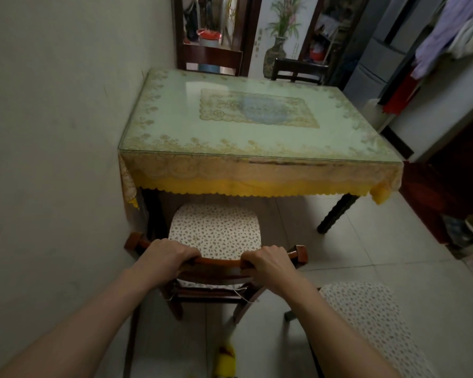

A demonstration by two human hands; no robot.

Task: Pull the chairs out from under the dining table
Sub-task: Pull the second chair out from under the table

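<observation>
Firmly, the left hand (pixel 166 255) and right hand (pixel 268 261) were clamped on the top rail of the chair (pixel 215 230), its cushioned seat just clear of the dining table (pixel 257 170) edge

A: Chairs, how many?
B: Four. One at 6 o'clock (pixel 215 257), one at 4 (pixel 366 323), two at 12: (pixel 210 57) & (pixel 298 70).
A: Seat cushions?
B: Two (pixel 215 227), (pixel 372 317).
A: Hands?
B: Two: left hand (pixel 167 255), right hand (pixel 271 261). One tabletop (pixel 175 126).
</observation>
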